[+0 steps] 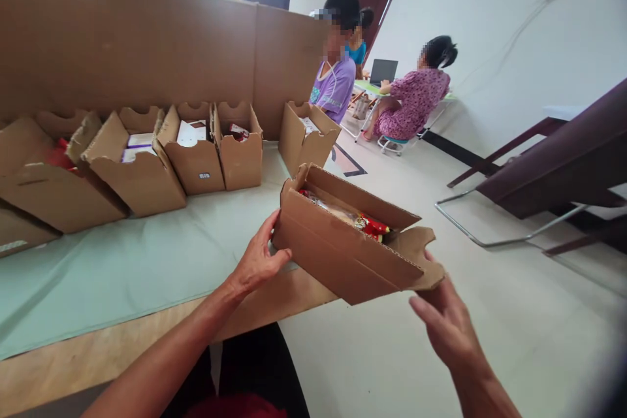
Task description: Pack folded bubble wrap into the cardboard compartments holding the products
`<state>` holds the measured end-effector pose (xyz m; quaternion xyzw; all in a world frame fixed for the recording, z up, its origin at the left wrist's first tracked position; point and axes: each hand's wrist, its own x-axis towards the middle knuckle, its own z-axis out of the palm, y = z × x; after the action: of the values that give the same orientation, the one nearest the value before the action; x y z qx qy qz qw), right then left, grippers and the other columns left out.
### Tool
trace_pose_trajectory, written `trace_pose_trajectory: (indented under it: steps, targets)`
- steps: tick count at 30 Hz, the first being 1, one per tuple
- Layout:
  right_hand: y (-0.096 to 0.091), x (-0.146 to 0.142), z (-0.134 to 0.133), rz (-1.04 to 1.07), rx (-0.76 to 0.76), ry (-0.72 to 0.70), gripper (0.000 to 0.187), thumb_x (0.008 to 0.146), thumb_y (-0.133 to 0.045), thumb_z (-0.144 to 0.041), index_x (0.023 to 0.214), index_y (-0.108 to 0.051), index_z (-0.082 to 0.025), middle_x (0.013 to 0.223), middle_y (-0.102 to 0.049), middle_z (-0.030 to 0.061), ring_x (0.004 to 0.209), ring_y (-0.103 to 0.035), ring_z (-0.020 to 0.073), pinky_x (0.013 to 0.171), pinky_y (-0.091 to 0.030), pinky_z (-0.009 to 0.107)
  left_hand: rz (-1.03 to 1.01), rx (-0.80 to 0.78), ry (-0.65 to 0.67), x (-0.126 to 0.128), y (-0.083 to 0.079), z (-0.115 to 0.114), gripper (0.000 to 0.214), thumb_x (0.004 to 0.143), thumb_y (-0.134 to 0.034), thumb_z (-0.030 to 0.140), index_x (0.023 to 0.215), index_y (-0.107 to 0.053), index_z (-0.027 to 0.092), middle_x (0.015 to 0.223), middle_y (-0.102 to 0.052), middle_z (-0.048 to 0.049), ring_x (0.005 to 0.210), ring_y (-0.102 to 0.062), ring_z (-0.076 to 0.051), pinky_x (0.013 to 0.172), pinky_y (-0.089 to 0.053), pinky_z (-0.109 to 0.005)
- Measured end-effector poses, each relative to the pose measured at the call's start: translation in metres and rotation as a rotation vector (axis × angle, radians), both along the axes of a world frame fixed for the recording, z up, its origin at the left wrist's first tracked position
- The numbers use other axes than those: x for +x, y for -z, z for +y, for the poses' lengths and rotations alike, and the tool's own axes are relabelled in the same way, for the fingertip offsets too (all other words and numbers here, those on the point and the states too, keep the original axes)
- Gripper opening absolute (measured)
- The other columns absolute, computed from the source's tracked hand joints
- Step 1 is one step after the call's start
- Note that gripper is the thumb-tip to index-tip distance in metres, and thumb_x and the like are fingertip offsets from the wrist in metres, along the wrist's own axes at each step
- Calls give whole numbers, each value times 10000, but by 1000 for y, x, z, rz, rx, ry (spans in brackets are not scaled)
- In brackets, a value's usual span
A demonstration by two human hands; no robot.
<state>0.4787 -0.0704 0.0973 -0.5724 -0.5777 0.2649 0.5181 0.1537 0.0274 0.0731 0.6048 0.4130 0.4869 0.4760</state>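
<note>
An open cardboard box (337, 251) is held in the air over the table's near right corner, tilted, with a red and clear packet (365, 222) lying inside. My left hand (257, 258) grips the box's left end, fingers wrapped behind it and thumb in front. At the box's right end, by a loose flap (416, 255), my right hand (443, 323) supports it from below with fingers partly curled against it.
A row of open cardboard boxes (147, 163) with items inside stands along a tall cardboard wall (147, 46) on the pale green table cover (122, 261). People sit at a small table with a laptop (383, 70) at the back. A dark folding table (553, 163) leans at right.
</note>
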Motion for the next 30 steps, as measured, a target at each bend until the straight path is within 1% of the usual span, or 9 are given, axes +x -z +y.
trace_pose_trajectory:
  steps: [3,6,12,14,17,21,25,27,30]
  targets:
    - [14,-22,4,-10,-16,-11,667,839,-800,-535,1427,-580,-308,1405,-676,111,1284,-647,361,1049,-565,503,-51,2,-33,1,4,-12,771,810,-667,295,1546,-440,255,1614,-487,-118,1482,-458,-326,1201,-412,-506]
    - [15,-47,20,0,41,-28,613,854,-809,-487,1389,-594,-280,1355,-697,117,1257,-657,345,1075,-546,520,-102,25,-162,-16,13,-35,736,852,-687,317,1539,-425,273,1625,-464,-117,1473,-479,-320,1207,-421,-496]
    - [-5,-107,70,-104,165,-354,486,892,-769,-446,1332,-664,-268,1335,-694,116,1355,-585,353,1181,-451,548,-159,240,-471,-74,22,-82,631,893,-711,265,1475,-486,361,1553,-532,-60,1481,-471,-284,1266,-343,-502]
    - [-9,-128,93,-105,180,-438,538,895,-756,-474,1373,-640,-255,1368,-679,123,1369,-572,349,1176,-456,537,-156,261,-534,-92,22,-84,648,878,-721,260,1478,-493,352,1541,-541,-68,1480,-470,-289,1266,-341,-509]
    - [-5,-154,133,-30,175,-502,565,859,-772,-536,1324,-641,-243,1351,-690,118,1294,-621,335,1128,-496,521,-124,224,-638,-111,23,-70,724,844,-731,307,1515,-458,320,1589,-492,-97,1477,-474,-318,1248,-368,-516]
    - [9,-182,177,50,98,-459,485,749,-832,-551,1103,-654,-271,1084,-750,77,1002,-718,313,948,-590,532,-22,108,-616,-125,19,-36,889,797,-697,343,1601,-333,245,1632,-446,-147,1478,-466,-352,1238,-374,-547]
    - [23,-202,190,-16,-39,-317,376,727,-800,-547,1015,-657,-353,1046,-746,95,1029,-717,386,993,-542,627,162,55,-531,-144,11,-16,937,768,-668,268,1630,-303,209,1661,-417,-152,1497,-446,-343,1234,-380,-562]
    - [31,-204,185,-83,-129,-264,312,712,-778,-601,923,-664,-401,988,-754,111,1012,-725,425,987,-529,656,303,75,-568,-163,8,-22,861,793,-656,268,1605,-375,221,1642,-455,-132,1489,-463,-329,1228,-395,-551]
    - [51,-199,176,-99,-186,-198,315,671,-752,-684,898,-685,-476,986,-750,136,1059,-713,470,970,-513,694,599,67,-776,-217,7,-51,652,799,-662,266,1447,-587,242,1554,-565,-92,1437,-521,-294,1193,-453,-474]
